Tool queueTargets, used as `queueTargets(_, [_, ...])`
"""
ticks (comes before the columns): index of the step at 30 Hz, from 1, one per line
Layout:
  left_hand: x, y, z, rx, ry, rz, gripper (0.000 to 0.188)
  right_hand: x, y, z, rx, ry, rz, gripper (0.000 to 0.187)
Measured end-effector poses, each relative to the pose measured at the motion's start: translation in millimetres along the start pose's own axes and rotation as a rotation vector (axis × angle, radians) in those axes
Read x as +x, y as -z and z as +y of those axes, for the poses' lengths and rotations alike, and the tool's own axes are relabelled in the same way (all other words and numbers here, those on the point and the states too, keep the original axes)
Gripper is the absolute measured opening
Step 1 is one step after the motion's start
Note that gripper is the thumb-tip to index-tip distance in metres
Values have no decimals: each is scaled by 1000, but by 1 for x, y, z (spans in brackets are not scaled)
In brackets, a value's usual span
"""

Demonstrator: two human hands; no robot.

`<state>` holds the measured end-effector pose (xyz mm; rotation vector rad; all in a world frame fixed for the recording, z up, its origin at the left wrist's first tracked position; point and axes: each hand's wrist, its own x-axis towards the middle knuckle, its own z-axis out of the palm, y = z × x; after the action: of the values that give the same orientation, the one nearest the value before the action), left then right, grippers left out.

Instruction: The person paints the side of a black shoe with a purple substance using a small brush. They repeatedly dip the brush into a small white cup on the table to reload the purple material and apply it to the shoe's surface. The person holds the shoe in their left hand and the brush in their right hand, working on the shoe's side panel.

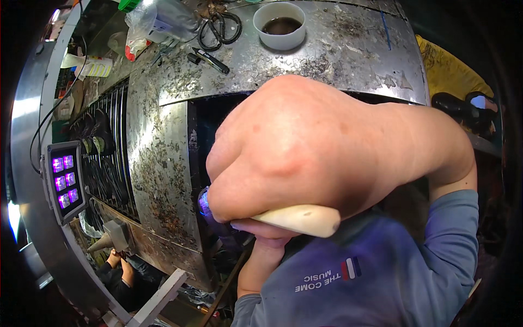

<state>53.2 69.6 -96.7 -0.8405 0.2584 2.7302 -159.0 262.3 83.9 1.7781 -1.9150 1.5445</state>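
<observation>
My right hand (294, 141) fills the middle of the head view, its back toward me. Its fingers are closed round a tool with a pale, tapered wooden handle (305, 219); the tool's working end is hidden. Below and behind it is my left hand (269, 231), mostly covered, with only its wrist and part of a finger showing. I cannot tell what the left hand holds. A shiny thing lit blue-purple (204, 201) peeks out beside the right hand's knuckles, its kind unclear. The worn metal bench (348, 60) lies beyond both hands.
On the bench stand a white bowl (294, 41) of dark liquid, black-handled scissors (220, 32), a marker (212, 61) and a clear plastic bottle (169, 22). At left are a purple-lit lamp (65, 177), a roller rack (122, 147) with dark shoes (101, 131), and another person's hands (122, 264).
</observation>
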Motion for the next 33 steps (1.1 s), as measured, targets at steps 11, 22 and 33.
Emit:
queueTargets(11, [18,-44,-16,-635,530,-352,27,-6,-2,2,160,-66,-44,10])
queueTargets(22, [45,-64,-32,-638,652,-838,25,-15,-22,11,322,-89,-16,12])
queueTargets(33, [49,-73,-35,-660,687,-976,23,-26,-29,17,356,-116,-34,10])
